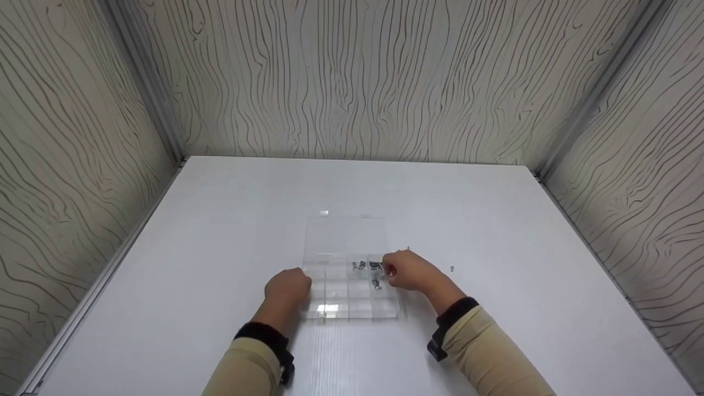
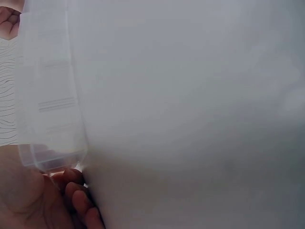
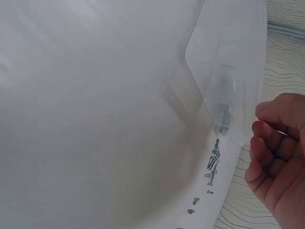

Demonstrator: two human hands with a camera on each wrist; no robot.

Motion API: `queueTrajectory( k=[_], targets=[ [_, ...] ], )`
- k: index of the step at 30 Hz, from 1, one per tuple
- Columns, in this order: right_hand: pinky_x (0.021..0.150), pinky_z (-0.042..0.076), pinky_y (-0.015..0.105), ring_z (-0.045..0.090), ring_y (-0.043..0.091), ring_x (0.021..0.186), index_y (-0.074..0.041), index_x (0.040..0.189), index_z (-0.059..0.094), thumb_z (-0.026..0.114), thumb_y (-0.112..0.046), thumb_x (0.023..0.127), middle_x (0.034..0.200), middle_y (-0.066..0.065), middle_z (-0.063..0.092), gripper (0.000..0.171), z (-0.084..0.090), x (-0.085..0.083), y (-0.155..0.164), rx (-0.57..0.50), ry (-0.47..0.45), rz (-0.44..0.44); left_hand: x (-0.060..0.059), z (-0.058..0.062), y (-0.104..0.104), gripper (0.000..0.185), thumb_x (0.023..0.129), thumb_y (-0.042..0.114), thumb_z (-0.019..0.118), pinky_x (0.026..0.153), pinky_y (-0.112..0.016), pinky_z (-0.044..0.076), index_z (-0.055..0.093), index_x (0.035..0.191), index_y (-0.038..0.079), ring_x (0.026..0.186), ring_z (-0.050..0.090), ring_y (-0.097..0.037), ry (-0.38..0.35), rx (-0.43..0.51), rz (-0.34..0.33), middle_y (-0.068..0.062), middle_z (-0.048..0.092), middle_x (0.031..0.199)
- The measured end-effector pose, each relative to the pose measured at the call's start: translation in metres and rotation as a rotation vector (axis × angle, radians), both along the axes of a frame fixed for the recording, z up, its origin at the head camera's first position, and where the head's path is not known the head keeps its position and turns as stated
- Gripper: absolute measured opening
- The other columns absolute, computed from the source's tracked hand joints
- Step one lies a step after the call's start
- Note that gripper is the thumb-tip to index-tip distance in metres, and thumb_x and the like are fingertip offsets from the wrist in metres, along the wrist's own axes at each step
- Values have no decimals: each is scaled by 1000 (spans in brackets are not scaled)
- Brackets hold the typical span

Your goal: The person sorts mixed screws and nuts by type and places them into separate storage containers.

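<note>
A clear plastic box w/ little square compartments [image 1: 346, 286] lies flat on the white worktop [image 1: 220, 220], its see-through lid open at the far side. The left hand [image 1: 287, 287] holds the box's left edge, fingers curled at the corner. The right hand [image 1: 410, 270] is at the box's right side, fingers curled in; can't tell if it pinches anything. Small silver screws [image 1: 367, 267] sit in the compartments just left of the right hand. One tiny screw [image 1: 452, 269] lies on the worktop, right of that hand.
</note>
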State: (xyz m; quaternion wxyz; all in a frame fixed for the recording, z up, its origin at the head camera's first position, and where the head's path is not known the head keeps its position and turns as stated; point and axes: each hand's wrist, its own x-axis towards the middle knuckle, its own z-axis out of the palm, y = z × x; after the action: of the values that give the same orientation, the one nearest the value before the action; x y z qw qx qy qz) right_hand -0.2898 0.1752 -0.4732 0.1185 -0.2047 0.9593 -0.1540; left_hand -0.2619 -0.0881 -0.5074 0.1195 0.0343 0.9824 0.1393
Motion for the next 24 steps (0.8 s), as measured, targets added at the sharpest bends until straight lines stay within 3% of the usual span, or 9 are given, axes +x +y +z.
queueTrajectory(
  k=[6,11,19,24],
  targets=[
    [63,43,30,47,13,67,-13,76,56,61,-1,75,69,-5,51,13,1,-4,13,-68,71,17,0,1,0,2,73,8,59,58,-35,48,60,71,8,69,51,-19,3,-7,-7,-6,60,80],
    [57,40,29,45,14,63,-10,72,54,58,1,75,66,-3,50,13,2,-10,30,-115,128,-36,0,1,0,6,75,10,55,58,-35,48,60,72,7,70,51,-19,-5,36,28,-6,60,81],
    [55,45,29,51,16,64,-5,82,59,60,-6,81,73,3,56,3,2,-15,48,-12,50,-258,1,4,3,14,81,10,60,65,-37,51,66,92,5,84,57,-24,-41,-76,-33,-8,62,98],
    [61,46,33,52,20,67,-6,80,57,64,-6,79,72,5,56,6,-3,-16,58,79,2,-321,0,3,3,15,81,10,60,64,-37,51,66,93,4,82,57,-23,-43,-53,-10,-9,62,96]
  ],
)
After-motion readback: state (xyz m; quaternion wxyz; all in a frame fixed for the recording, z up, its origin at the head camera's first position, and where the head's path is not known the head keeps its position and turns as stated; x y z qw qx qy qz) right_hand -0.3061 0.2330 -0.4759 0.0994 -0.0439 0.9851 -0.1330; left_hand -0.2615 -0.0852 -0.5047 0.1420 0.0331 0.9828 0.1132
